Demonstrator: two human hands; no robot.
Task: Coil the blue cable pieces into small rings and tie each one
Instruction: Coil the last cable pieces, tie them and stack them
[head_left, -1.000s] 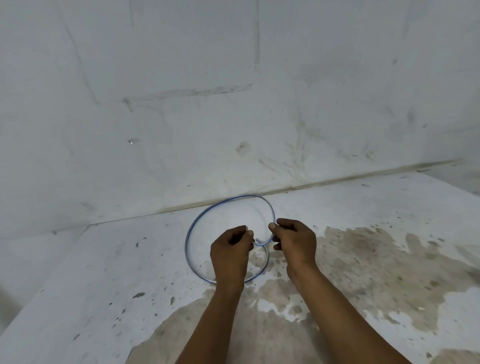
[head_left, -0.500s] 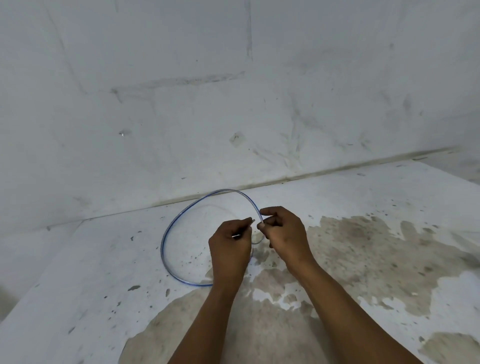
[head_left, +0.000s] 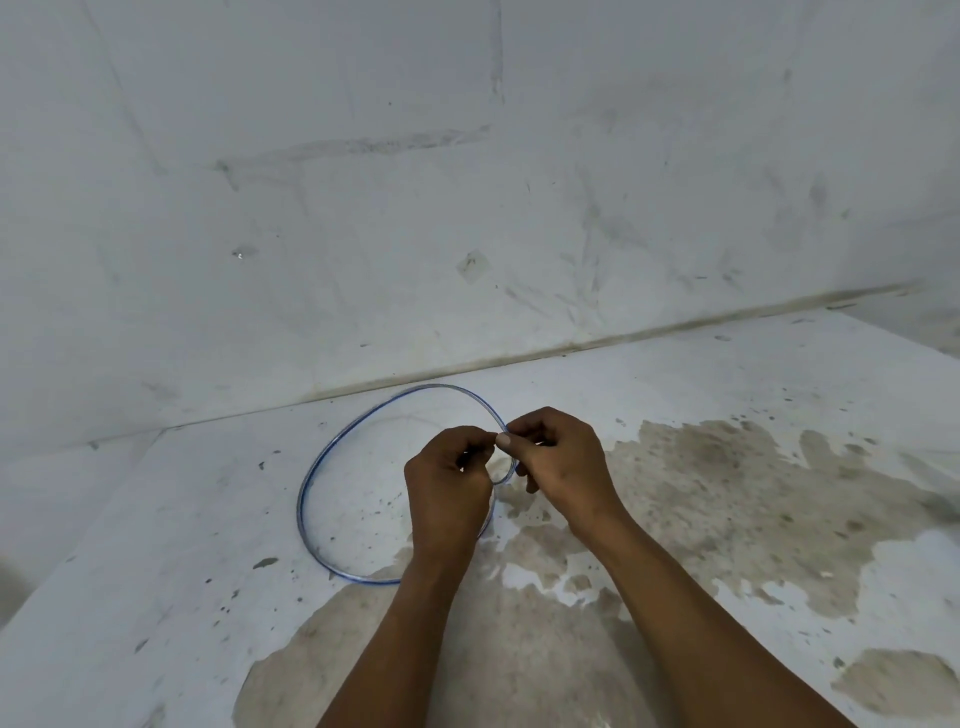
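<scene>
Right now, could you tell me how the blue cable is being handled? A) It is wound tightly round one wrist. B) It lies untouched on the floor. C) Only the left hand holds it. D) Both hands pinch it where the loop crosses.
D: the left hand and the right hand both pinch the blue cable where they meet, while its wide loop spreads out to the left over the stained floor.

Two bare forearms reaching forward, left hand (head_left: 449, 480) and right hand (head_left: 558, 457) side by side, fingers curled, fingertips meeting, pinching
</scene>
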